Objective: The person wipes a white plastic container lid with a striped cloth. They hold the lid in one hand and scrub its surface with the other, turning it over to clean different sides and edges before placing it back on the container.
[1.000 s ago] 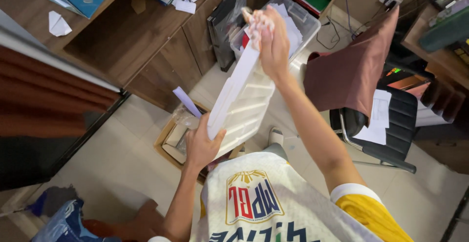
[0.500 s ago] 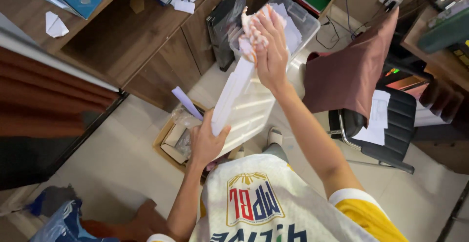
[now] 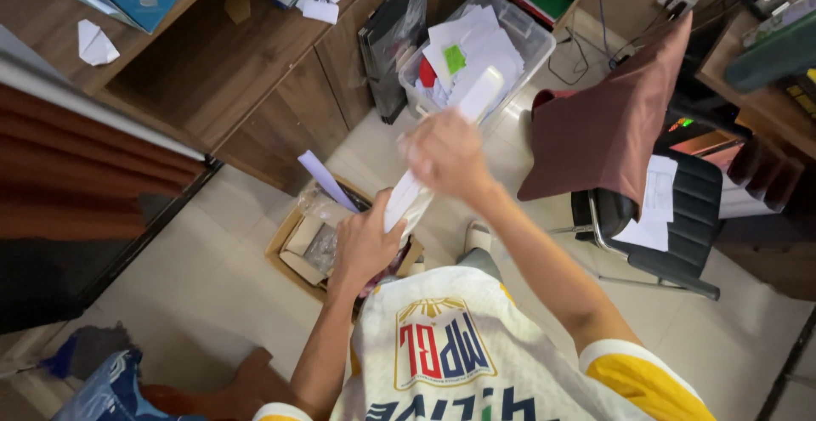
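I look down along my chest at a long white folded sheet (image 3: 476,102) held out in front of me. My right hand (image 3: 442,156) is closed around its middle, with the top end sticking out above my fingers. My left hand (image 3: 367,242) grips the lower end, just above an open cardboard box (image 3: 293,247) on the floor that holds plastic wrapping and a purple strip (image 3: 325,180).
A clear plastic bin (image 3: 529,37) full of papers stands ahead, next to a black binder (image 3: 387,47) leaning on wooden cabinets (image 3: 255,90). A black chair (image 3: 680,217) draped with maroon cloth and papers is at right. Tiled floor (image 3: 195,302) lies below.
The white sheet was wide and spread; now it is gathered narrow. My right hand has come down from the sheet's top end to its middle, and both hands sit closer together.
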